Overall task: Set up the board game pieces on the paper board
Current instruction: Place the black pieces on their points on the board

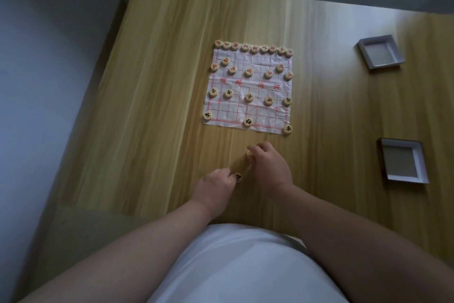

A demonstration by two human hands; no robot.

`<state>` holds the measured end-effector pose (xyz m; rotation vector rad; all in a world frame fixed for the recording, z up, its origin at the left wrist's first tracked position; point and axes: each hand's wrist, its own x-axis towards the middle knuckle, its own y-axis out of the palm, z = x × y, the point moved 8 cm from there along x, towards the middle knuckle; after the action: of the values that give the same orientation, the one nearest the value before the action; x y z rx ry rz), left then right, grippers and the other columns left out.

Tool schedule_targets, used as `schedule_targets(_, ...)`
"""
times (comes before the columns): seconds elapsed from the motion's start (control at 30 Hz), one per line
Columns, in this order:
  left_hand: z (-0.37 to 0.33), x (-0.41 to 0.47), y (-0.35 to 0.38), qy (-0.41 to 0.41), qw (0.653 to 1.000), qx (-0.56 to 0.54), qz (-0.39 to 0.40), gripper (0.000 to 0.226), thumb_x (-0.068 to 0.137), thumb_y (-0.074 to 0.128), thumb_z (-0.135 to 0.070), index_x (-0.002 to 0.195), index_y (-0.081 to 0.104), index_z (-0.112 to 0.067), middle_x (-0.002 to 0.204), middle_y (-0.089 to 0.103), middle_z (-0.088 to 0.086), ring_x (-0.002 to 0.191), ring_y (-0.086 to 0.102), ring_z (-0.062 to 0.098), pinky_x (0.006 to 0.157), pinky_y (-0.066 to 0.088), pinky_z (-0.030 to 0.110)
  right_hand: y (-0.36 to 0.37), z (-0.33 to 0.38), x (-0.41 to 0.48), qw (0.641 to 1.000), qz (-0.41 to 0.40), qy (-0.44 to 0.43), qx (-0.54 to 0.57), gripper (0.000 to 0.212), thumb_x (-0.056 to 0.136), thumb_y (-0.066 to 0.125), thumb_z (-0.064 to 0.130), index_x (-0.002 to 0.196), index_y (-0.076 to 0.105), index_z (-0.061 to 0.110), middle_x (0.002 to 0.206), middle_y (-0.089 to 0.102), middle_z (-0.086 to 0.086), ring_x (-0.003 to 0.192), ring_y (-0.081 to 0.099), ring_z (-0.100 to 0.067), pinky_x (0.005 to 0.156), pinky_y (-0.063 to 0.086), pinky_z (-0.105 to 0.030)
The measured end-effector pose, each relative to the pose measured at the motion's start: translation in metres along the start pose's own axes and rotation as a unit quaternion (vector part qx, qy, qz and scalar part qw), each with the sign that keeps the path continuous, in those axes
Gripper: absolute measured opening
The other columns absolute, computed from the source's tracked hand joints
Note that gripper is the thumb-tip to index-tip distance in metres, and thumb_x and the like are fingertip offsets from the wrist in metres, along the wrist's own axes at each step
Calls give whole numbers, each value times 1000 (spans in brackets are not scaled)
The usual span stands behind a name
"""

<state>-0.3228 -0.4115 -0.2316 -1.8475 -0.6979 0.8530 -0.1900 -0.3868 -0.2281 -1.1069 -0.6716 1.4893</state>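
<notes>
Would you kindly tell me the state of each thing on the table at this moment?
paper board, lies flat, creased
red pieces, set out on the far half
black pieces, partly set: five in a row, three on the near line
left hand, pinches a black-marked piece
right hand, curled round a pale piece
far box half, open, empty
near box half, open, empty

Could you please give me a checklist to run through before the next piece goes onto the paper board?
1. Left hand has a grip on a round wooden black-lettered piece: ok.
2. Right hand has a grip on a pale round piece: ok; its character: cannot tell.
3. Far back row of nine red-lettered pieces complete: ok.
4. Near black row filled: not ok; only the left corner piece, right corner piece and centre piece stand there.
5. White paper board lying flat: not ok, visibly creased.
</notes>
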Motion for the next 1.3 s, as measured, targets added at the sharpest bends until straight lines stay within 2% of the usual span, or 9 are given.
schedule_targets(0.13, -2, -1, 2, 23, 1000, 13, 7, 14, 81, 64, 0, 89, 66, -11, 78, 60, 6, 69, 62, 28, 52, 55, 38, 7, 3, 13, 999, 25, -7, -24, 39, 99, 53, 13, 137, 58, 20, 135, 53, -6, 114, 59, -26, 89, 56, -39)
schedule_targets(0.23, 0, 0, 2, 35, 999, 27, -6, 21, 69, 75, 1, 80, 66, -14, 71, 59, 3, 60, 60, 24, 46, 52, 33, 12, 4, 14, 996, 58, -28, -63, 43, 98, 54, 14, 141, 53, 19, 141, 50, -7, 124, 53, -27, 96, 54, -40)
schedule_targets(0.33, 7, 0, 1, 34, 999, 20, -22, 22, 69, 77, -1, 80, 65, -16, 70, 59, 1, 60, 61, 23, 47, 51, 32, 13, 6, 11, 992, 72, -57, -87, 50, 97, 59, 14, 145, 47, 17, 145, 48, -8, 131, 48, -27, 99, 52, -40)
schedule_targets(0.5, 20, -2, -2, 3, 999, 3, -39, 21, 74, 79, -10, 91, 68, -18, 68, 59, 0, 58, 61, 23, 44, 46, 32, 16, 7, 8, 988, 84, -71, -109, 54, 94, 64, 14, 145, 45, 15, 144, 47, -10, 129, 47, -28, 96, 52, -39)
schedule_targets(0.67, 33, -3, 4, -28, 1000, -7, -8, 13, 86, 66, -13, 98, 67, -17, 81, 61, 3, 71, 63, 27, 55, 54, 39, 13, 16, 1, 990, 76, -92, -78, 49, 93, 61, 9, 141, 52, 13, 139, 52, -10, 126, 52, -28, 97, 52, -38)
schedule_targets(0.77, 36, -5, -2, -42, 999, -10, -5, 6, 88, 60, -12, 92, 64, -14, 86, 62, 5, 76, 62, 28, 59, 53, 39, 20, 33, -6, 985, 79, -143, -51, 43, 93, 60, 7, 135, 59, 14, 130, 59, -9, 115, 60, -30, 87, 56, -39)
schedule_targets(0.97, 39, -4, -9, -86, 995, -54, -2, 19, 95, 53, -17, 107, 67, -23, 103, 64, 0, 91, 64, 24, 73, 53, 37, 36, 45, -17, 970, 117, -203, -71, 33, 92, 59, 12, 124, 62, 17, 119, 59, -7, 100, 60, -28, 77, 56, -40)
schedule_targets(1.17, 41, 2, -6, -105, 993, -46, 18, 20, 97, 48, -18, 104, 65, -22, 104, 64, 1, 93, 65, 27, 76, 54, 39, 34, 49, -20, 962, 102, -228, -114, 36, 94, 51, 13, 128, 61, 12, 125, 58, -10, 106, 57, -32, 74, 56, -43)
schedule_targets(1.3, 43, 3, -6, -98, 995, -37, 1, 18, 96, 52, -18, 106, 66, -19, 103, 66, 2, 91, 66, 27, 75, 56, 41, 34, 50, -26, 954, 96, -252, -128, 31, 85, 62, 14, 115, 68, 8, 115, 64, -11, 94, 62, -32, 60, 55, -39)
